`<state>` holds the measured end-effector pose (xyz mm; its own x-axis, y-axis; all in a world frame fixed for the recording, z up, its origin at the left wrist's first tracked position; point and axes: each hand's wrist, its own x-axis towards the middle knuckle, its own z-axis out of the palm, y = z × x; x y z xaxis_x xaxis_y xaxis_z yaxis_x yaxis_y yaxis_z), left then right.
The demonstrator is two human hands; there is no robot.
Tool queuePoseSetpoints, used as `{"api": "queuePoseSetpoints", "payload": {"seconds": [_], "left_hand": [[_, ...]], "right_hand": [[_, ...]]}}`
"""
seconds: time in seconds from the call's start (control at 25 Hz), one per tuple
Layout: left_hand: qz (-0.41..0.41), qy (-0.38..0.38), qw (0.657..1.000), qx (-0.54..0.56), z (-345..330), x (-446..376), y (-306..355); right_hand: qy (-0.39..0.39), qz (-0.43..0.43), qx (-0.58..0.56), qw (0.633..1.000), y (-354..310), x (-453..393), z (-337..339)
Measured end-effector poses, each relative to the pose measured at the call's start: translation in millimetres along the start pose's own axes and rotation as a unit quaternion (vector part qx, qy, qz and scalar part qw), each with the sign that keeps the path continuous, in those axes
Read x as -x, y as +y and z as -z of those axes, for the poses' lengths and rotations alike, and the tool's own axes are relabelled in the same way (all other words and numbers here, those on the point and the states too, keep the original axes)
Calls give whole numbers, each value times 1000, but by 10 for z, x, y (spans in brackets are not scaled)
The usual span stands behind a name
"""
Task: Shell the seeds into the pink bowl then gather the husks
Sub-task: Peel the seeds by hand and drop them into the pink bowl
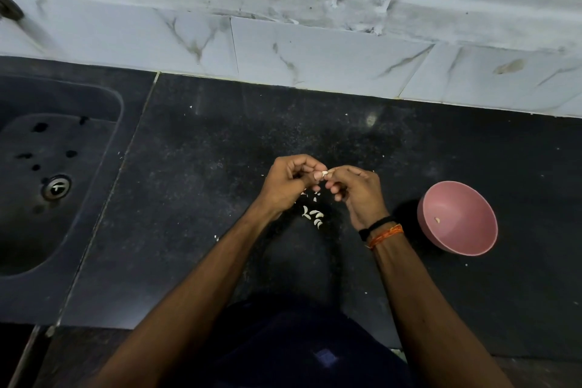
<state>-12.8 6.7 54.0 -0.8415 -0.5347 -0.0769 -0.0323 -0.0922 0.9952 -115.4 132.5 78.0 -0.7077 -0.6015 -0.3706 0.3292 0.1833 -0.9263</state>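
Both hands raised just above the dark tabletop (220, 142), roughly midway between its back edge at the tiled wall and its front edge. Left hand (291, 183) curled, thumb and forefinger tips pinched on a small pale seed (324, 174); remaining fingers (316, 188) folded in toward the palm. Right hand (356, 190) likewise curled, its thumb and forefinger tips meeting the same seed from the other side, the other fingers bent beneath. Seed held between the two hands, clear of the tabletop. Whether the shell is already split: cannot tell.

Directly under the hands, a small scatter of pale husks (316, 217) lying on the tabletop, some curved, a few smaller flecks nearer the hands and strewn farther out.

Pink bowl (458, 217) standing on the tabletop to the right of the right wrist, near but apart from it, tilted a little toward the camera. One small pale kernel (437, 219) resting inside on the bowl's inner wall.

Black band (376, 225) and orange thread (385, 235) around the right wrist. Dark sink (47, 173) with a metal drain (56, 187) sunk beside the tabletop's left edge. Marbled white tiles (315, 53) along the back edge.

No readable writing, brand or label anywhere.
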Motion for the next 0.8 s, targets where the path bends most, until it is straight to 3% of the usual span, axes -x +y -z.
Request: {"api": "queuePoseSetpoints", "payload": {"seconds": [0.12, 0.2, 0.32, 0.4, 0.52, 0.68, 0.8], "left_hand": [[10, -4, 1000, 19, -41, 9, 24], [38, 2, 999, 29, -58, 8, 28], [91, 27, 994, 46, -68, -3, 33], [109, 23, 992, 62, -64, 1, 43], [120, 10, 988, 98, -39, 17, 39], [159, -1, 970, 185, -19, 30, 33], [194, -5, 953, 234, -20, 18, 56]], "right_hand": [[15, 0, 5, 1000, 4, 5, 15], [43, 51, 100, 993, 12, -3, 22], [75, 185, 356, 913, 0, -17, -7], [87, 212, 409, 883, -22, -5, -42], [80, 215, 408, 884, -6, -13, -61], [27, 182, 306, 934, -26, -39, 11], [11, 176, 271, 946, -41, -25, 17]]}}
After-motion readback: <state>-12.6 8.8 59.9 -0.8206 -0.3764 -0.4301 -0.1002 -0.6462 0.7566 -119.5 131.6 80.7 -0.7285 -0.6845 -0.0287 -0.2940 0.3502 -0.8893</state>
